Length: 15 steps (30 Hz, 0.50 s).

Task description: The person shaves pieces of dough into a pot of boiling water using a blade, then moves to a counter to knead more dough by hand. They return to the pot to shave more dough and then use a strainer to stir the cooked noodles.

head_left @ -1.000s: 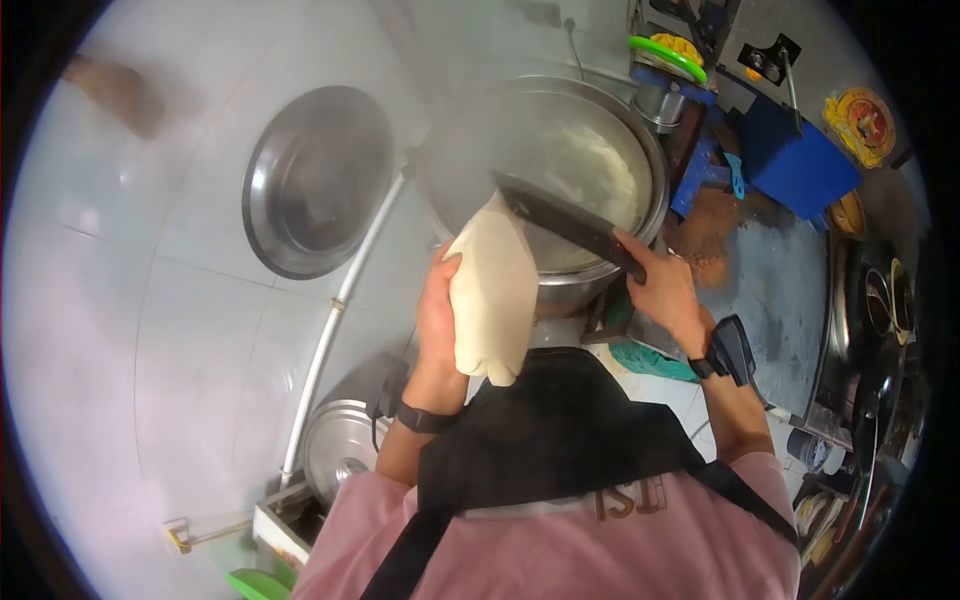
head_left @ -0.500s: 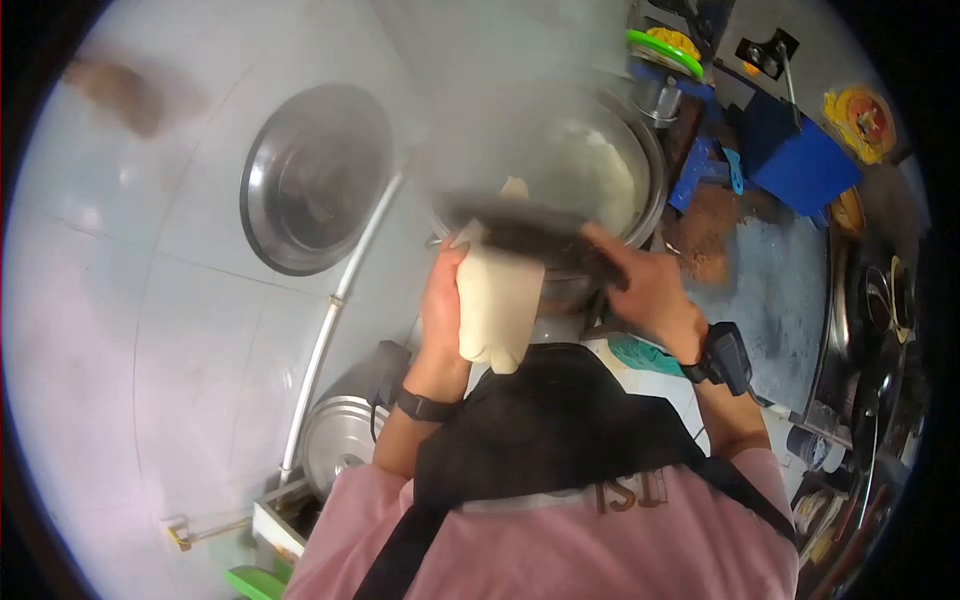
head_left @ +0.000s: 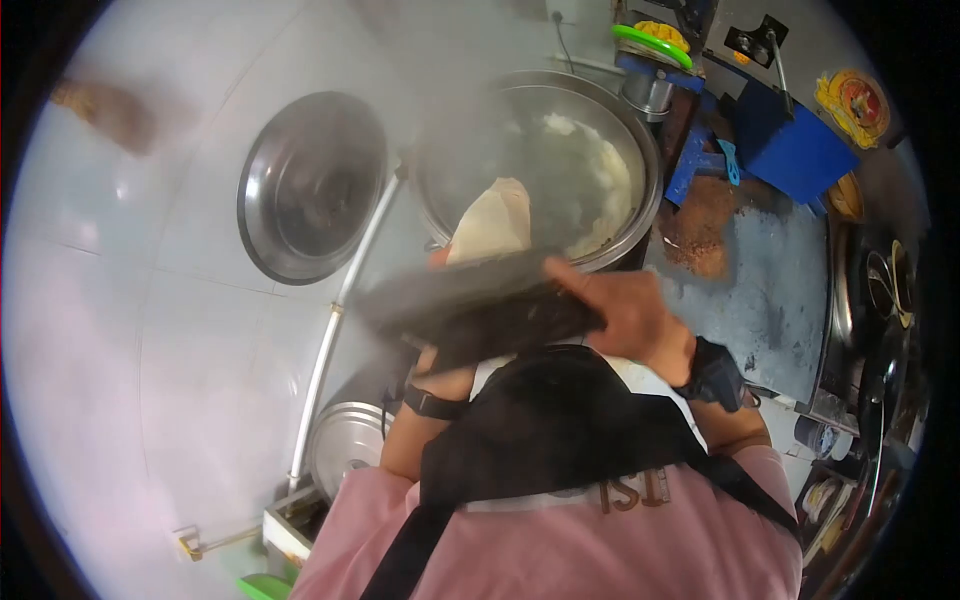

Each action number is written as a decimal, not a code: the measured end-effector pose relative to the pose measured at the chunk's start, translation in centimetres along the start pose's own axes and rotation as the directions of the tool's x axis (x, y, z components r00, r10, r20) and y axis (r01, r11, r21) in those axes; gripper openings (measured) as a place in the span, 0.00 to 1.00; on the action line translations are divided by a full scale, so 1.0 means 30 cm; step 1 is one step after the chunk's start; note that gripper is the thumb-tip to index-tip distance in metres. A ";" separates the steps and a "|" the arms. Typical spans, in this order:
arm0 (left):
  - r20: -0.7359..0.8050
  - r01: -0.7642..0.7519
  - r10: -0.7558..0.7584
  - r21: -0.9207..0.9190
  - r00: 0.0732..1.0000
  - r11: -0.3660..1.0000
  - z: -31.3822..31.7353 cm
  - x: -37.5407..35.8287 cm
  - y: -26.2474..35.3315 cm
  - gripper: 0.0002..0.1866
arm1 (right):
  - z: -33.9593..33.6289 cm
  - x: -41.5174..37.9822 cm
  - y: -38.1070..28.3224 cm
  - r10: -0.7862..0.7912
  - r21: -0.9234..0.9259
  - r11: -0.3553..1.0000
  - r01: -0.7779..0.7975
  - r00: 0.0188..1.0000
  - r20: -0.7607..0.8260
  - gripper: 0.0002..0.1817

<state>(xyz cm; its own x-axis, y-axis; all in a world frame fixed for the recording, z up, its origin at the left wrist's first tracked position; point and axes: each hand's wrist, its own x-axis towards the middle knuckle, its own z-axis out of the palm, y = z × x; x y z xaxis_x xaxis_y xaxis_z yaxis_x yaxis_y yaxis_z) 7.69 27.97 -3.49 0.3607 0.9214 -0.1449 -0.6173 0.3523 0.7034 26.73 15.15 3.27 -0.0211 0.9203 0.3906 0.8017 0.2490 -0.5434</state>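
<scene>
A large pale block of dough (head_left: pixel 495 220) rests along my left forearm side, its far end pointing over the steaming pot (head_left: pixel 648 205). My left hand (head_left: pixel 440 362) grips the dough from below and is mostly hidden behind a wide dark flat blade (head_left: pixel 490 305). The blade, blurred by motion, lies across the near part of the dough. Its right end is in my right hand (head_left: pixel 632 312), fingers closed around it. Inside the pot, pale dough strips (head_left: pixel 612 175) gather along the right side of the cloudy water, under drifting steam.
A wide steel basin (head_left: pixel 312 190) is at the left beside a white pipe (head_left: pixel 350 280). Lower left is a round metal lid (head_left: pixel 345 440). To the right are a worn grey worktop (head_left: pixel 760 300), a blue box (head_left: pixel 795 145) and a steel canister (head_left: pixel 648 92) near the pot.
The blade has swung toward my body and left, from the dough's far end to its near part. More of the dough's far end shows, and the steam over the pot has thinned.
</scene>
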 end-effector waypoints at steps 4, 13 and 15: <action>0.341 -0.188 0.087 0.275 0.936 0.943 0.166 -0.093 0.097 0.20 | 0.019 0.000 -0.036 -0.091 -0.082 0.993 0.082 0.991 -0.103 0.44; 0.306 -0.128 0.137 -0.047 0.942 0.991 0.140 -0.008 0.039 0.17 | 0.027 -0.017 0.030 0.028 -0.049 0.998 -0.031 0.998 -0.057 0.39; 0.207 0.229 -0.187 -0.204 0.960 0.952 0.136 -0.004 0.074 0.16 | 0.035 -0.027 0.115 0.207 -0.161 0.964 -0.212 0.977 -0.050 0.39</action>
<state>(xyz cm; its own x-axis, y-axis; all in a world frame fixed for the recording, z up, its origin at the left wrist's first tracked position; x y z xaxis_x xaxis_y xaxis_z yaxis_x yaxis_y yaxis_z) 9.14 27.97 0.93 0.6061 0.7852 -0.1270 -0.6476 0.5799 0.4942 28.86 15.59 0.30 0.1752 0.9357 0.3063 0.8734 -0.0042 -0.4869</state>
